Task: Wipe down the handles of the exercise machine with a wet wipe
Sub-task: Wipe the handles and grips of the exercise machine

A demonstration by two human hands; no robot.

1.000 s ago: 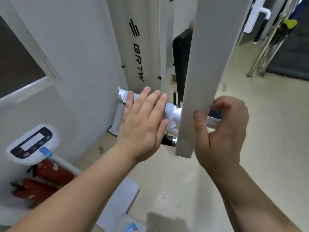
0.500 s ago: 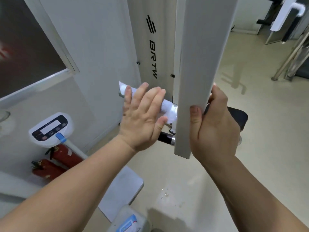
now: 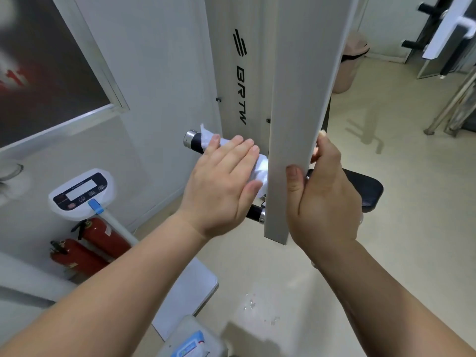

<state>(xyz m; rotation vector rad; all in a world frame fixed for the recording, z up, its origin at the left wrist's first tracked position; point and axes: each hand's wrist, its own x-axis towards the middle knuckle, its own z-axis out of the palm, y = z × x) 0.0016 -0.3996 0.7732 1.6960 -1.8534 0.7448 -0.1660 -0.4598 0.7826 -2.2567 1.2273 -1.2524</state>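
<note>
Left hand (image 3: 221, 186) lies flat over the wipe (image 3: 261, 167). Its fingers (image 3: 240, 148) are straight and pressed together, the thumb tucked below, and the palm bears on the wipe without gripping it.

The wipe is wrapped round the black grip of the upper handle (image 3: 192, 141), running from the beam (image 3: 296, 112) on the right out toward the left. The chrome end cap and a short length of grip at the far left show bare.

Right hand (image 3: 327, 202) grips the low end of the beam, thumb on the near face and fingers curled round the far side. Their tips are mostly hidden.

A lower handle (image 3: 255, 214) juts left from the beam under the left palm. It is largely covered by the hand, and no wipe is seen on it.

On the floor, near left: a scale (image 3: 79, 194) and two extinguishers (image 3: 103, 235). A pack (image 3: 190, 341) sits at the near edge.

Step, as judged: wiping the upper handle, partly done.

Next move, as judged: slide the wipe left to cover the bare end and cap, with the fingers curled round so the underside gets wiped too. The right hand should steady the beam meanwhile. The lower handle looks to follow.
</note>
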